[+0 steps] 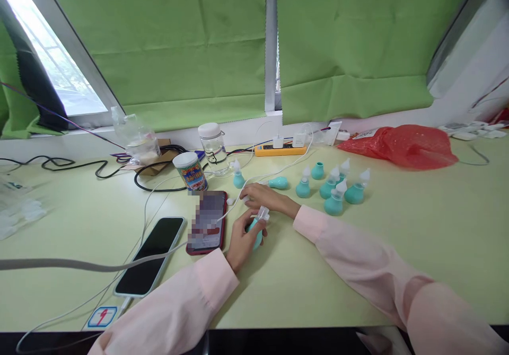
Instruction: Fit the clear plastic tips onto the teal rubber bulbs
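Note:
My left hand (244, 236) is wrapped around a teal bulb nasal aspirator (256, 237) with a clear nozzle tilted up and to the right. Just beyond it, my right hand (263, 196) rests low over the table, fingers curled down around something small and whitish that I cannot make out. A small white piece (230, 201) lies by those fingertips. Past the right hand a teal bulb (278, 183) lies on its side, and an assembled aspirator (238, 177) stands upright. Several more aspirators (334, 202) stand to the right, with one bare bulb (317, 171) among them.
Left of my hands lie a red-cased phone (207, 222) and a larger phone (151, 257), with white cables crossing them. A printed can (191, 170), a clear jar (213, 148), an orange power strip (280, 150) and a red plastic bag (401, 147) line the back.

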`<state>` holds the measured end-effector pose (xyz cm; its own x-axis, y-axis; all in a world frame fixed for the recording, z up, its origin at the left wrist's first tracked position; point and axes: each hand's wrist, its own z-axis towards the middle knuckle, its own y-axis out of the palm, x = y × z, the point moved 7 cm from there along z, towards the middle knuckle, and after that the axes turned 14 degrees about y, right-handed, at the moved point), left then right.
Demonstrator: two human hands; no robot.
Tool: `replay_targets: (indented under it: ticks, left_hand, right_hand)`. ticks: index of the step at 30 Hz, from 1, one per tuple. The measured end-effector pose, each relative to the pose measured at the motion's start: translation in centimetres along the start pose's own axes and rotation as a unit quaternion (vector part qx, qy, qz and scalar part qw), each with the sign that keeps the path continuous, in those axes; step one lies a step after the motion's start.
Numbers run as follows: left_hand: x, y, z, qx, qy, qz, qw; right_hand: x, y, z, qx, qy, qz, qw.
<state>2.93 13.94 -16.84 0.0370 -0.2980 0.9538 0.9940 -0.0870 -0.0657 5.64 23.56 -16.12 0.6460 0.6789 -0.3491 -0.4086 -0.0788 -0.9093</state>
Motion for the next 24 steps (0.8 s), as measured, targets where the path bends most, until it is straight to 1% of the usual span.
replay_targets:
  ticks: [3, 4, 5, 6, 7, 8, 10, 12, 14, 17, 21, 24]
  left_hand:
    - [0.1, -0.2, 0.1, 0.013, -0.002, -0.015, 1.0]
    - [0.1, -0.3, 0.1, 0.016, 0.0, -0.019, 1.0]
    - [0.2, -0.3, 0.1, 0.017, 0.002, -0.023, 1.0]
    - [0.2, -0.2, 0.0, 0.013, 0.004, -0.028, 1.0]
    - [0.3, -0.1, -0.1, 0.002, 0.008, -0.034, 0.999]
    - [0.5, 0.2, -0.2, -0.013, 0.013, -0.039, 0.999]
    - [0.9, 0.6, -0.5, -0.041, 0.032, -0.04, 0.998]
    - [1.2, 0.7, -0.8, -0.05, 0.053, -0.032, 0.997]
    - [1.4, 0.5, -0.9, -0.037, 0.066, -0.022, 0.997]
    - [1.4, 0.1, -0.7, -0.013, 0.07, -0.019, 0.997]
    - [1.2, -0.5, -0.2, 0.017, 0.06, -0.034, 0.997]
    - [1.2, -0.5, -0.1, 0.019, 0.054, -0.028, 0.998]
  right_hand:
    - [-0.1, -3.4, -1.2, 0.034, 0.0, 0.029, 0.999]
    - [-0.1, -4.8, -1.8, 0.048, 0.006, 0.052, 0.997]
    - [-0.1, -6.0, -2.5, 0.047, 0.013, 0.108, 0.993]
    - [-0.1, -6.8, -3.1, 0.02, 0.019, 0.172, 0.985]
    - [-0.3, -7.2, -3.8, -0.029, 0.026, 0.234, 0.971]
    - [-0.4, -7.3, -4.4, -0.079, 0.035, 0.289, 0.953]
    - [-0.5, -7.3, -5.6, -0.148, 0.059, 0.361, 0.919]
    - [-0.4, -7.0, -6.2, -0.175, 0.083, 0.39, 0.9]
    - [-0.2, -6.6, -6.3, -0.185, 0.1, 0.403, 0.891]
    - [0.2, -6.5, -6.1, -0.175, 0.114, 0.426, 0.88]
    - [0.2, -7.2, -6.0, -0.159, 0.119, 0.435, 0.878]
    - [-0.2, -7.1, -6.1, -0.147, 0.126, 0.436, 0.879]
